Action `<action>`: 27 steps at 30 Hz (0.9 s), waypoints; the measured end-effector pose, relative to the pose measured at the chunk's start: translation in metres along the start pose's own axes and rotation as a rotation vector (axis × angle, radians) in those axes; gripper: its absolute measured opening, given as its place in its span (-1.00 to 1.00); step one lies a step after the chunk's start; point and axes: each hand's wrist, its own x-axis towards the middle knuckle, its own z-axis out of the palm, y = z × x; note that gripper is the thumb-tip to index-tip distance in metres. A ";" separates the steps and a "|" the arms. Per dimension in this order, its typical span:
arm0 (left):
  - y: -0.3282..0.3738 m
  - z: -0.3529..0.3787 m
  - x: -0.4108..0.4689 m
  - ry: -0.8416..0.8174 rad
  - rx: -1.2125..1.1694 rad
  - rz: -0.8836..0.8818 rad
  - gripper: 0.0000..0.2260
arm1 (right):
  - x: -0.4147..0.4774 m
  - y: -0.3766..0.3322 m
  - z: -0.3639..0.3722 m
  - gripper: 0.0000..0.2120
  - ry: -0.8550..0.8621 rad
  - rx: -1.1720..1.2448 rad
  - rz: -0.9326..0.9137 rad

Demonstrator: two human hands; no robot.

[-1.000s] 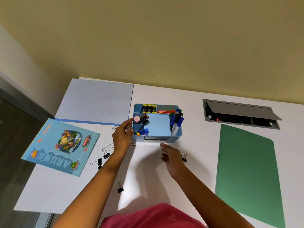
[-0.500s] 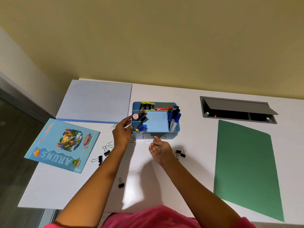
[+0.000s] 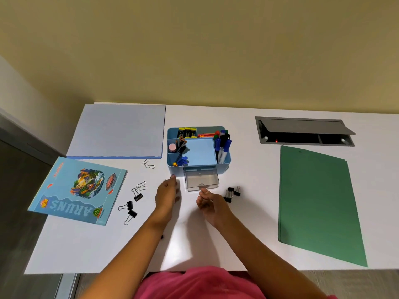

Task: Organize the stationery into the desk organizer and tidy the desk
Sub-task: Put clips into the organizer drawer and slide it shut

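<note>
Now, status:

- Change: the clear drawer [image 3: 200, 180] at the front of the blue desk organizer [image 3: 176, 170] stands pulled out. Half a second ago it was shut, with the right hand [image 3: 212, 201] reaching for it.
- The drawer looks empty, so it is probably the slot for the small clips.
- The left hand [image 3: 167, 195] has come off the organizer's left corner. It now lies low on the bench [image 3: 248, 234], just beside that front-left corner.
- Left fingers [image 3: 172, 180]: straight, close together, pointing at the organizer, holding nothing visible.
- Right fingers [image 3: 204, 192]: loosely curled, palm turned up, one tip at the drawer's front lip. Cannot tell whether it grips the lip or only touches it.
- Still loose: binder clips [image 3: 232, 193] just right of the right hand, more binder clips [image 3: 131, 207] left of the left hand, and paper clips [image 3: 141, 186] near those.
- The organizer's top compartments already hold pens and markers.
- The notebook [image 3: 79, 190] overhangs the bench's left edge, and the green folder [image 3: 317, 201] lies well to the right. Neither is tidied yet.
</note>
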 end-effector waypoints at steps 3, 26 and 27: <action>-0.007 0.009 -0.008 -0.125 -0.007 -0.002 -0.80 | -0.002 -0.003 -0.005 -0.79 0.003 -0.120 -0.082; -0.017 0.010 -0.012 -0.135 -0.024 0.009 -0.80 | 0.009 -0.051 -0.092 -0.89 0.518 -1.728 -0.959; -0.017 0.011 -0.012 -0.135 -0.030 0.006 -0.80 | 0.010 -0.052 -0.092 -0.91 0.530 -1.734 -0.921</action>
